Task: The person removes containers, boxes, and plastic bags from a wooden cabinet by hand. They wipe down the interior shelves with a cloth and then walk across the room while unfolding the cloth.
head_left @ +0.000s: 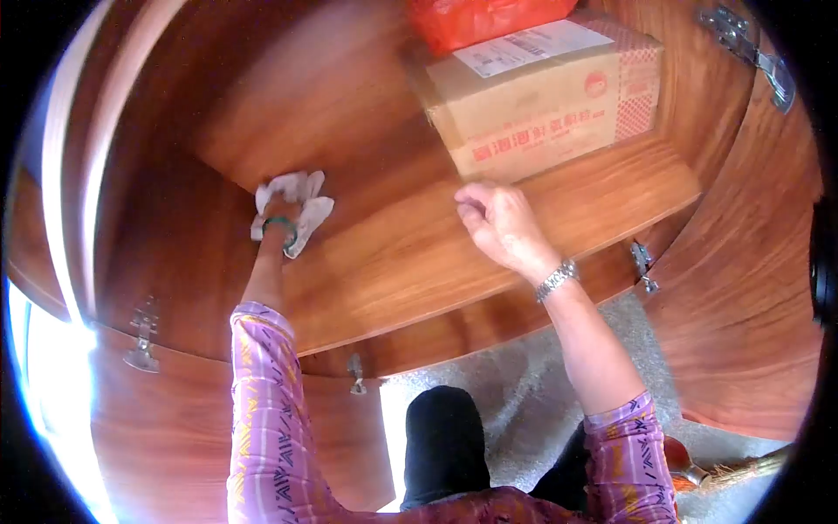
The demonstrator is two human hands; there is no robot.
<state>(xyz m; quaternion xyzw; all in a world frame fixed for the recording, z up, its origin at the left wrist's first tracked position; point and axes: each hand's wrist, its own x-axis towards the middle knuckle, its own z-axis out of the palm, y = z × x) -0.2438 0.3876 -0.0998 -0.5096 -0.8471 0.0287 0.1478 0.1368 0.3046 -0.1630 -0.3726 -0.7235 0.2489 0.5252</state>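
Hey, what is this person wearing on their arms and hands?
Both arms wear pushed-up sleeves in a pink-purple plaid with yellow and dark patterned bands. The left hand has a green bangle at the wrist. The right hand has a silver metal link watch at the wrist. Both hands are bare, without gloves.

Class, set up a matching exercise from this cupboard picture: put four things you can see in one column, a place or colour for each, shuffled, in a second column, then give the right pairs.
Column 1
1. cloth
2. box
3. bag
4. watch

Column 2
A. red, on top of the box
B. on the right wrist
C. white, under the left hand at the back of the shelf
D. brown cardboard, standing on the shelf at the right

Pairs: 1-C, 2-D, 3-A, 4-B
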